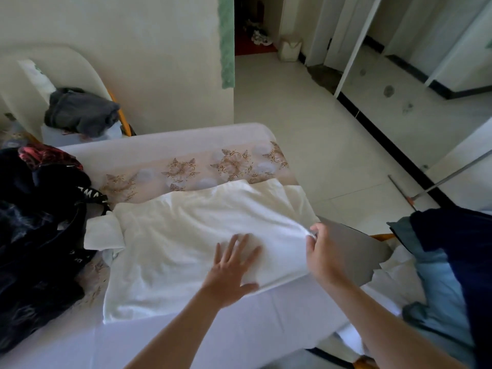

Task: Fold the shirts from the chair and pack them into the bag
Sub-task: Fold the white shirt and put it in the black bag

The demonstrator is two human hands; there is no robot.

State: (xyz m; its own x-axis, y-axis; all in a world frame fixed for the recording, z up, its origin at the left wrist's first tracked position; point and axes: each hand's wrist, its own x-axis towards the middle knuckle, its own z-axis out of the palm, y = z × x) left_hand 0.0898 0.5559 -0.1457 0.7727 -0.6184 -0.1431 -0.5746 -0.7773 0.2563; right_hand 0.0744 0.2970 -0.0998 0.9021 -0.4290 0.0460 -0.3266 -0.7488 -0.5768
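Note:
A white shirt (186, 235) lies spread flat on the table (165, 153), which has a white and floral cover. My left hand (231, 265) presses flat on the shirt's lower right part with fingers spread. My right hand (322, 251) pinches the shirt's right edge and lifts it slightly off the table corner. A dark bag (40, 230) with a red patterned lining sits open at the table's left end. To the right, a pile of blue and navy shirts (450, 262) hangs over a chair.
A grey garment (80, 110) lies on a white chair behind the table at the left. A metal rod (452, 174) leans at the right. Tiled floor (306, 115) stretches beyond the table toward a doorway.

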